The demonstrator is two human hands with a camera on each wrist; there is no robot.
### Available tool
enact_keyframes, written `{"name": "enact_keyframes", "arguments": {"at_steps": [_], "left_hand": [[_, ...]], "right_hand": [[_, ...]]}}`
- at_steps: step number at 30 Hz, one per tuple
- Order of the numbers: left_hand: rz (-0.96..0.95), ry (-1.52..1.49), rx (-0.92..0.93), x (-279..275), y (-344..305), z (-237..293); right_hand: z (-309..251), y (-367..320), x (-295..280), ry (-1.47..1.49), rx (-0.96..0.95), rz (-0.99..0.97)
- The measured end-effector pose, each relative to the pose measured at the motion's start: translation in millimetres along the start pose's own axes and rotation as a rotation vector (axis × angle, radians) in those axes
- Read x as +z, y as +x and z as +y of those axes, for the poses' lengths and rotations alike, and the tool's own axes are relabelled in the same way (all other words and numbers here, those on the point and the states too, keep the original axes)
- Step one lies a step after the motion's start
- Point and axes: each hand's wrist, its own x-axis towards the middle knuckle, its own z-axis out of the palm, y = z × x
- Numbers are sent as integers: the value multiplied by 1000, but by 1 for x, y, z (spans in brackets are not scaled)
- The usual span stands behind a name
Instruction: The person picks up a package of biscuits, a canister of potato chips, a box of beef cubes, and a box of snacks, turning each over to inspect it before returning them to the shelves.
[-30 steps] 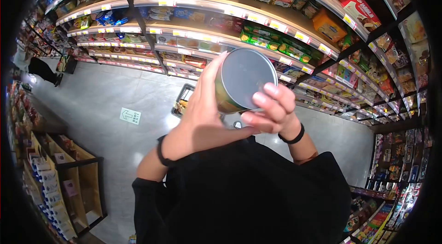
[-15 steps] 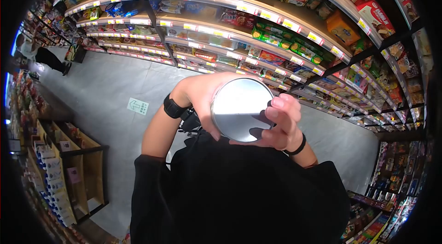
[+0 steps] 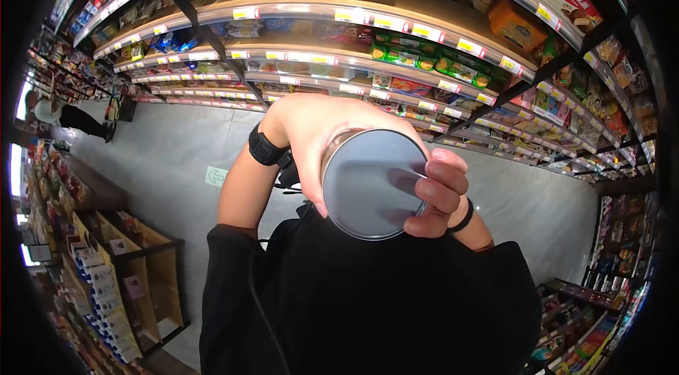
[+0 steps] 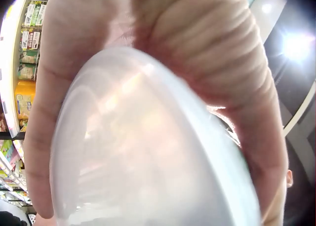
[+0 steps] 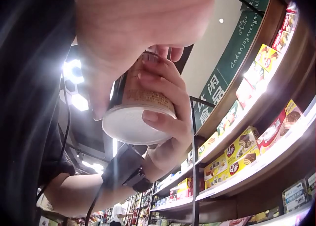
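I hold a round can (image 3: 373, 184) close to my face with both hands, its flat grey metal end turned towards the head camera. My left hand (image 3: 311, 127) wraps over its top and left side. The fingers of my right hand (image 3: 442, 188) curl onto its right edge. In the left wrist view the can's pale plastic lid (image 4: 148, 157) fills the frame, with the left hand (image 4: 207, 43) curled round it. The right wrist view shows the can (image 5: 147, 93) from below, brown printed wall and white lid, gripped by the left hand (image 5: 165, 115), with the right hand (image 5: 143, 23) above it.
Curved shop shelves (image 3: 396, 64) full of snack packets run across the back and right. A grey floor aisle carries a green arrow sticker (image 3: 216, 176). A wooden display rack (image 3: 134, 269) stands at lower left. Another person (image 3: 60, 113) bends at far left.
The can has come nearer to my face and lower, its metal end now facing the camera squarely. My left hand has turned over the top of it; the right fingers stay on its edge.
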Motion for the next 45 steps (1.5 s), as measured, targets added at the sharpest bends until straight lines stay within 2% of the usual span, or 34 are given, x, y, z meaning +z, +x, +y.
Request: {"name": "enact_keyframes", "arguments": {"at_steps": [6, 12, 15, 18, 20, 24, 25, 28, 29, 31, 33, 34, 36, 37, 40, 41, 44, 45], "left_hand": [[-43, 47, -51, -22, 35, -14], [-56, 28, -9, -41, 72, -43], [-84, 43, -42, -51, 90, -50], [-10, 64, -171, -58, 104, -59], [231, -150, -284, -52, 107, -74], [816, -649, -553, -48, 121, -101], [994, -677, -544, -44, 133, -105], [951, -769, -641, -56, 120, -136], [948, -749, -651, -56, 123, -134], [948, -715, -676, -52, 129, -124], [967, -452, -772, -55, 111, -148], [979, -304, -808, -57, 107, -152], [920, -291, -858, -61, 100, -148], [889, -286, -885, -61, 97, -147], [990, -110, -903, -57, 82, -159], [974, -134, -880, -57, 83, -148], [1096, -307, -517, -46, 79, -153], [1093, -468, -419, -43, 79, -147]], "right_hand": [[19, -11, -31, -84, -11, -45], [42, -27, -60, -120, 18, -47], [51, -37, -75, -127, 58, -82], [65, -43, -92, -174, 77, -112], [74, -52, -100, -252, 168, -144], [97, -61, -127, -306, 365, -432], [103, -51, -137, -300, 389, -656], [131, -56, -136, -248, 370, -866], [141, -69, -132, -262, 302, -772], [161, -75, -131, -95, 422, -678], [172, -83, -125, 27, 500, -516], [176, -86, -122, 65, 579, -478], [182, -89, -117, 139, 735, -402], [183, -87, -115, 113, 758, -427], [182, -92, -103, 311, 1100, -219], [183, -94, -98, 526, 1232, -85], [197, -100, -94, 845, 1551, 19], [200, -103, -92, 894, 1594, 41]]}}
